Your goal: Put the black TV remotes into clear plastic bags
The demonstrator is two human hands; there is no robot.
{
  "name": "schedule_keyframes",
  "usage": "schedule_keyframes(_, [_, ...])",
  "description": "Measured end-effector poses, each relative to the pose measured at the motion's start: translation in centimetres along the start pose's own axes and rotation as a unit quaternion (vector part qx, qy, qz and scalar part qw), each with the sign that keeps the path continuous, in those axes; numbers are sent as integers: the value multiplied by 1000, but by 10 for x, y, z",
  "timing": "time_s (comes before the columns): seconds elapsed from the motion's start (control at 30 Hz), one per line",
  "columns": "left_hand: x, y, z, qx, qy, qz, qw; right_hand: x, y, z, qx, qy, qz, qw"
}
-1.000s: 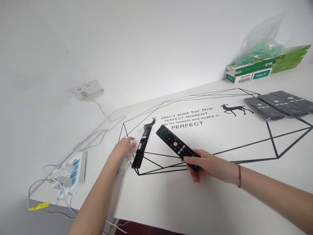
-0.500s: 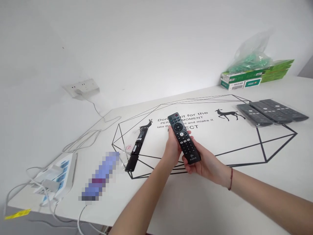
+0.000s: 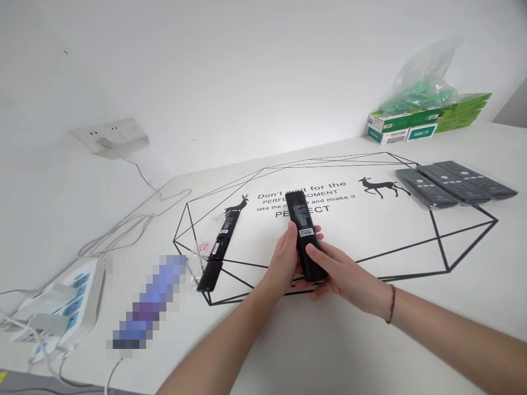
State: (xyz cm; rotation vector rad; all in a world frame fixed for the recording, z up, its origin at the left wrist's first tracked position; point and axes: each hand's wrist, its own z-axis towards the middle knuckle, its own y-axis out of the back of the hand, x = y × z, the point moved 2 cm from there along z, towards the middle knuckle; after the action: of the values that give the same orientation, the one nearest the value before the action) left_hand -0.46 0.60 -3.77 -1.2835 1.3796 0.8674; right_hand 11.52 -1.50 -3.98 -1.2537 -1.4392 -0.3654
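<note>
Both my hands hold one black remote control (image 3: 303, 230) above the white table (image 3: 370, 329), its back side with a white label facing up. My left hand (image 3: 284, 262) grips its left edge, thumb up along the side. My right hand (image 3: 335, 274) wraps its lower end, thumb resting on the back. A second black remote (image 3: 218, 249) lies back-up to the left, partly in a clear plastic sleeve.
Three remotes in clear wrapping (image 3: 455, 184) lie at the right. Green boxes with a plastic bag (image 3: 424, 112) stand at the back right. A power strip with plugs and cables (image 3: 57, 307) sits at the left edge, a wall socket (image 3: 109, 134) above it.
My left hand left the remote on the table and joined the right hand on the held remote. That remote has been turned over from buttons-up to back-up.
</note>
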Motion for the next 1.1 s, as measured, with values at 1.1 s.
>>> schedule_keyframes(1.1, [-15,1,-1,-54,-156,73,984,-3,5,2,-26,40,-85,995])
